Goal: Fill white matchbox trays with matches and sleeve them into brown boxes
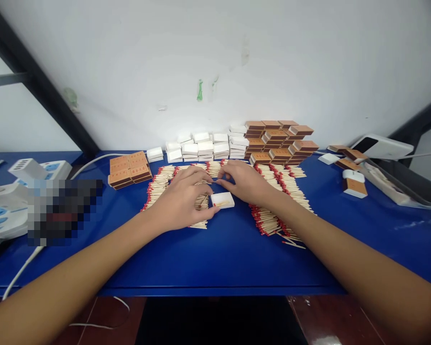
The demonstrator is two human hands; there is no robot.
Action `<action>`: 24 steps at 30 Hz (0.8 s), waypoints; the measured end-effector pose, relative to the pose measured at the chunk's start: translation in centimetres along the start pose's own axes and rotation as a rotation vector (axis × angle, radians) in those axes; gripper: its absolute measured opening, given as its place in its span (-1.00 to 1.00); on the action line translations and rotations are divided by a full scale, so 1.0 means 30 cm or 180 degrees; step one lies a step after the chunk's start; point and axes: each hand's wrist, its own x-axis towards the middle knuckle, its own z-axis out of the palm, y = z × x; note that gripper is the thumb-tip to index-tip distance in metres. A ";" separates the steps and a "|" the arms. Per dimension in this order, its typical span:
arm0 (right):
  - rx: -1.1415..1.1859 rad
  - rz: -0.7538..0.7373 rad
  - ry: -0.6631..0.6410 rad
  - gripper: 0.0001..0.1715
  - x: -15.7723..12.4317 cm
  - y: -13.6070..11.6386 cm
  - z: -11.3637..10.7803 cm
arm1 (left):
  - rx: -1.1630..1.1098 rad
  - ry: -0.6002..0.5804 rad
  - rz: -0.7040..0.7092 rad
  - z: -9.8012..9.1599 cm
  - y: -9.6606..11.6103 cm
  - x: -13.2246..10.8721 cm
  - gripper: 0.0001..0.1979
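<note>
A small white matchbox tray (227, 198) lies on the blue table with a few matches (221, 204) in it. My left hand (185, 199) has its thumb and index finger closed at the tray's left end. Just behind the tray, my right hand (246, 181) is closed in a pinch, with what looks like a thin match between its fingertips. Loose red-tipped matches lie under and around my left hand, partly hidden by it. Another broad pile of matches (273, 206) lies beneath my right wrist and forearm.
White trays (203, 148) and orange matchboxes (273, 139) are stacked along the wall. More orange boxes (129, 167) stand at left, near a power strip (7, 215) with cables. At right are loose boxes (355, 187), a white device (384, 144) and a dark grey object (409, 179).
</note>
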 end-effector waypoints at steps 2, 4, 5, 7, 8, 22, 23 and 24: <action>-0.0014 -0.0021 0.0023 -0.93 -0.001 0.005 -0.003 | 0.0013 0.0022 -0.0003 0.002 -0.007 -0.001 -0.76; -0.0046 -0.0048 0.0024 -0.92 -0.002 0.009 -0.006 | 0.0017 0.0037 0.0009 0.006 -0.012 -0.003 -0.76; -0.0066 -0.0064 0.0020 -0.89 -0.002 0.011 -0.007 | 0.0020 0.0032 0.0012 0.007 -0.014 -0.004 -0.77; -0.0113 -0.0087 0.0007 -0.84 -0.001 0.014 -0.008 | 0.0028 0.0014 0.0011 0.009 -0.015 -0.004 -0.77; -0.0138 -0.0094 -0.0001 -0.84 -0.001 0.015 -0.008 | 0.0033 0.0013 0.0013 0.009 -0.016 -0.005 -0.77; -0.0310 -0.0090 -0.0093 -0.80 0.002 0.020 -0.019 | 0.0084 -0.0053 -0.0039 -0.002 -0.016 0.001 -0.76; -0.0319 -0.0076 -0.0128 -0.79 0.000 0.020 -0.028 | 0.0092 -0.0032 -0.0023 -0.002 -0.016 0.002 -0.76; -0.0321 -0.0063 -0.0136 -0.80 -0.003 0.021 -0.040 | 0.0101 -0.0007 -0.0013 -0.002 -0.017 0.002 -0.75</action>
